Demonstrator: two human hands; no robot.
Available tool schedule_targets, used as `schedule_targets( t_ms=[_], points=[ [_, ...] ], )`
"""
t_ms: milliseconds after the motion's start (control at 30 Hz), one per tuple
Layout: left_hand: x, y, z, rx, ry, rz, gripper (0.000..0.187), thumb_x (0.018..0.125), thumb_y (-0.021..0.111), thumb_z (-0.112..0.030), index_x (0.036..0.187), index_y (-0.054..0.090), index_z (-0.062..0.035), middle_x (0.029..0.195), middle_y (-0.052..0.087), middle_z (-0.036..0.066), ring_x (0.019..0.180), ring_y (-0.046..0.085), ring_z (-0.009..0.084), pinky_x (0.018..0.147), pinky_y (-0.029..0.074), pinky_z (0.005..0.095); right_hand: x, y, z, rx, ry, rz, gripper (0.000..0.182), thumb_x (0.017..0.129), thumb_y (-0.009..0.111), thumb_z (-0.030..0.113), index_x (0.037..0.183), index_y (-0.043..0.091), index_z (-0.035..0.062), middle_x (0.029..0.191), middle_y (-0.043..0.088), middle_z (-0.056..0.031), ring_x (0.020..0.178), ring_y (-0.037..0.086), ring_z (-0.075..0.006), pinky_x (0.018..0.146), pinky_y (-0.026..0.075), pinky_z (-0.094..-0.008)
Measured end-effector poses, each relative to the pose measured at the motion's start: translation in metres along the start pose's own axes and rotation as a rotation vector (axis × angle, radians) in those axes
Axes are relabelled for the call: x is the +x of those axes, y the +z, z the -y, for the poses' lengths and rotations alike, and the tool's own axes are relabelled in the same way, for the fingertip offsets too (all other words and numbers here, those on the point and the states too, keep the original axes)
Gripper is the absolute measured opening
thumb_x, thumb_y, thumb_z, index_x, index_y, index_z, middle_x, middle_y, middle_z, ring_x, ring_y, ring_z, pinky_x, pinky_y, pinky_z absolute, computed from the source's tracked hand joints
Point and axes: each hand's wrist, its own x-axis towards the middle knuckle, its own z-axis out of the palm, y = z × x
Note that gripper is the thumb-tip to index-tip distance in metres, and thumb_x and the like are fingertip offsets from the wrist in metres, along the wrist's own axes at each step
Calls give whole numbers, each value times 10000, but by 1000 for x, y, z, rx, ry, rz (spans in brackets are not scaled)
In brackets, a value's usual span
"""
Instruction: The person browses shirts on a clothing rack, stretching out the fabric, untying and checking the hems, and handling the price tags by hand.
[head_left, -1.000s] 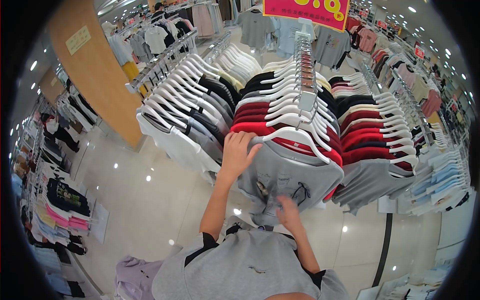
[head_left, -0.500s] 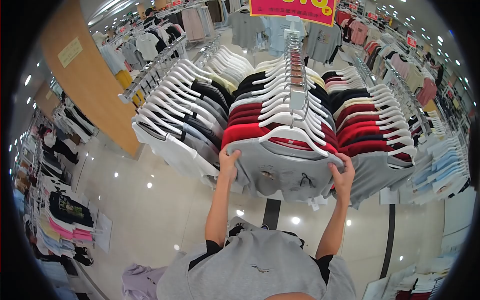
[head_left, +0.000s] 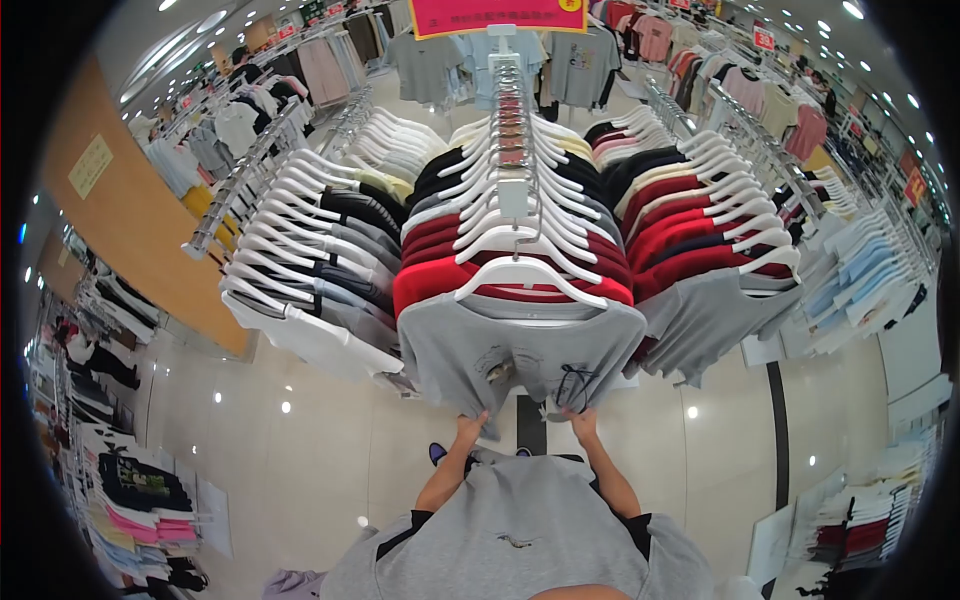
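Below, both hands (head_left: 470, 428) (head_left: 583, 420) gripping grey T-shirt (head_left: 520, 350) hem, red shirts (head_left: 430, 280) behind

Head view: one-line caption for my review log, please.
Both hands, left hand and right hand, grip the hem of the front grey T-shirt hanging on a white hanger.

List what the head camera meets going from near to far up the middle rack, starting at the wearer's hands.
Left hand and right hand at the hem → grey T-shirt → white hanger → red shirts → black shirts → pink sign.
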Motion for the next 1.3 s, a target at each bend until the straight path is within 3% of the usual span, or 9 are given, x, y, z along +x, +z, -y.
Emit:
schedule_targets(
  t_ms=[367, 467, 533, 633, 867, 933, 1033, 1100, 1300],
  points=[
    [-19, -51, 48, 738, -294, 126, 495, 832, 689, -309, 1086, 592, 105, 1036, 658, 223, 921, 656, 296, 790, 504, 380, -38, -4, -67, -501, 157, 276, 363, 760, 716, 314, 913, 670, -12, 900, 670, -240, 858, 658, -373, 738, 505, -401],
    [-11, -39, 14, -98, -423, 90, 493, 835, 680, -360, 1040, 591, 80, 913, 659, 183, 855, 656, 288, 748, 513, 393, -34, 1, -20, -377, 162, 93, 358, 816, 690, 320, 810, 635, -34, 801, 675, -163, 723, 636, -284, 642, 468, -372],
    [-17, -24, -29, -220, -230, 169, 470, 884, 615, -350, 1049, 580, 88, 955, 628, 132, 817, 617, 200, 724, 492, 354, -33, 1, 22, 301, 185, 203, 345, 872, 655, 286, 722, 579, -15, 688, 605, -38, 613, 521, -143, 557, 399, -317],
    [-52, -2, -145, 19, -235, 195, 382, 900, 609, -317, 1019, 588, 45, 926, 615, 83, 797, 550, 137, 696, 452, 292, -35, -1, 104, 399, 145, 237, 286, 899, 629, 235, 723, 558, 21, 659, 527, 41, 610, 445, -64, 537, 363, -268],
    [-99, 47, -201, 13, 139, 534, 535, 868, 653, -412, 1088, 510, 54, 971, 601, 108, 882, 555, 143, 776, 446, 285, -79, 23, 204, 117, -346, 331, 193, 850, 637, 185, 922, 564, 21, 813, 612, -144, 716, 558, -166, 633, 440, -307],
    [-103, 49, -198, -145, 134, 601, 580, 860, 660, -422, 1127, 479, 60, 1003, 600, 135, 918, 575, 162, 806, 451, 291, -85, 22, 213, 235, -307, 424, 199, 883, 605, 133, 1043, 565, 21, 919, 595, -46, 796, 529, -99, 695, 443, -255],
    [-107, 47, -194, 81, 481, 537, 601, 850, 671, -366, 1200, 411, 48, 1071, 589, 233, 1001, 613, 283, 857, 459, 334, -84, 18, 209, 940, 322, 432, 208, 903, 583, 99, 1103, 571, 43, 999, 631, -39, 887, 603, -117, 785, 476, -264],
    [-121, 43, -213, 491, 519, 575, 532, 837, 660, -291, 1152, 405, 54, 1069, 582, 308, 977, 600, 429, 809, 481, 412, -81, 16, 204, 995, 396, 412, 192, 903, 580, 91, 1089, 564, 47, 993, 630, -44, 880, 607, -125, 783, 479, -266],
    [-141, 45, -227, 708, 562, 564, 354, 815, 617, -159, 1032, 419, 40, 940, 618, 279, 823, 594, 467, 673, 476, 508, -63, 14, 188, 897, 453, 283, 204, 865, 622, 78, 1045, 528, 58, 947, 625, -55, 846, 609, -143, 756, 492, -290]
  ],
)
